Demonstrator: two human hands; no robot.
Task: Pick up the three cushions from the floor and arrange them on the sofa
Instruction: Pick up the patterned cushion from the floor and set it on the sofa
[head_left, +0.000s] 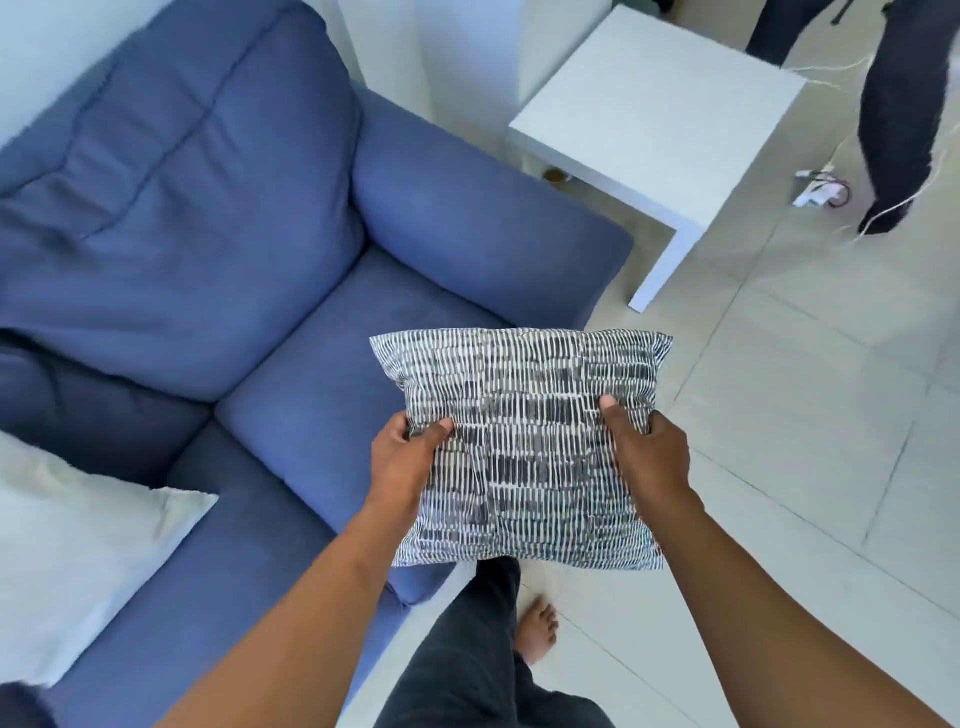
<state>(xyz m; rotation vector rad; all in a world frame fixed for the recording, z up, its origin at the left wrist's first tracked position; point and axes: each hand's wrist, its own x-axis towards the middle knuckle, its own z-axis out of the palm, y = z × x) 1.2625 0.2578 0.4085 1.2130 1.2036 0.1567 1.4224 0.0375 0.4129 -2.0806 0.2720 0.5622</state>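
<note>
Pale tiled floor (779, 415) fills the right side of the view; a blue sofa (234, 234) occupies the left. Beyond the sofa arm stands a white side table with a bare tabletop (649, 114).

A patterned cushion (524, 441), black-and-white dashes, is held in the air above the front edge of the sofa seat, partly over the floor. It touches neither surface.

Left hand (402, 457): closed on the cushion's left edge, thumb pressed on the top face, fingers wrapped underneath and out of sight.

Right hand (649, 452): closed on the cushion's right edge, thumb on the top face, fingers curled around the side.

A white cushion (78, 545) lies on the sofa seat at the lower left, well apart from the held cushion.

A bare foot (537, 629) stands on the floor below the cushion. Another person's dark trouser leg (898, 114) appears at the upper right.
</note>
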